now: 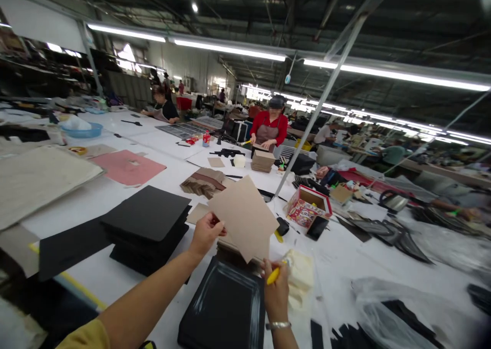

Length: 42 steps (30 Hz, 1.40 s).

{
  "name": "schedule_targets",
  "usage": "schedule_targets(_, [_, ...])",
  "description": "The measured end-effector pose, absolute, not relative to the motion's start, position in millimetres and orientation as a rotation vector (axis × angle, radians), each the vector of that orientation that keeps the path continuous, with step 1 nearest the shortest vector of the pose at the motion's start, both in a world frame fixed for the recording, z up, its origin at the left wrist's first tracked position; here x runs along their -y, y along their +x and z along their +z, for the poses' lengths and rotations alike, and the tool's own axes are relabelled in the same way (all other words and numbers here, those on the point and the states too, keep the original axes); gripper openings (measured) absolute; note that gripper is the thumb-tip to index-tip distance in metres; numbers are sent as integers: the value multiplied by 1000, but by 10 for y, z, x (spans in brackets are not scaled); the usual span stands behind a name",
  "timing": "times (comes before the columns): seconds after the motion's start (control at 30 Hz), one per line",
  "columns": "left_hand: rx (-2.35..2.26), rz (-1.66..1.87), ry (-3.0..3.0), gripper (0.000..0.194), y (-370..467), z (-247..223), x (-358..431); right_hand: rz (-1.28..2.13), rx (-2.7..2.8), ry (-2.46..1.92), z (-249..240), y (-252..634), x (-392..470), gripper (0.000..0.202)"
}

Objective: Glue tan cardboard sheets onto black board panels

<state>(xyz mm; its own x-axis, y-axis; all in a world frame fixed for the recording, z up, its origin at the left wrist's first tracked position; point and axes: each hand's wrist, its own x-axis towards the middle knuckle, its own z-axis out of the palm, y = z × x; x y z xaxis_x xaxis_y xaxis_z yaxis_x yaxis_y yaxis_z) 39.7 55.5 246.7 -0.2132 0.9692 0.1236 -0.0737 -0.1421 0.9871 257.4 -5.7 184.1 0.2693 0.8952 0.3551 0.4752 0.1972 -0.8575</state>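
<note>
My left hand (207,234) pinches the left edge of a beige cardboard sheet (245,216), which is tilted above the table. In my right hand (276,292) is a yellow-handled brush (273,276), its handle sticking out between the fingers. That hand is close to the sheet's lower corner; whether it touches the sheet I cannot tell. Below lies a black panel (226,303) with whitish wet-looking streaks along its edges. More cardboard shows partly hidden behind the held sheet. A pale yellowish container (301,275) stands just right of my right hand.
A stack of black panels (148,213) stands left. Beyond are fanned cardboard pieces (203,182), a pink sheet (128,166) and a red box (309,205) with a phone (317,228) against it. A slanted pole (318,108) rises behind. Across the table, a person in red (268,129) handles stacked cardboard.
</note>
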Motion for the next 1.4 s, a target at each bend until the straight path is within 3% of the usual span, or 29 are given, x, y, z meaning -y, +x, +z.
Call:
schedule_targets(0.4, [-1062, 1155, 627, 37, 288, 1564, 287, 633, 1275, -1587, 1564, 2860, 606, 23])
schedule_targets(0.63, [-1350, 751, 867, 32, 37, 1174, 506, 767, 1482, -1769, 1316, 3033, 975, 20])
schedule_targets(0.93, [-1625, 709, 1247, 33, 31, 950, 213, 559, 1626, -2004, 989, 2902, 695, 27])
schedule_targets(1.4, [-1735, 678, 1136, 33, 103, 741, 120, 534, 1639, -2104, 788, 2897, 585, 23])
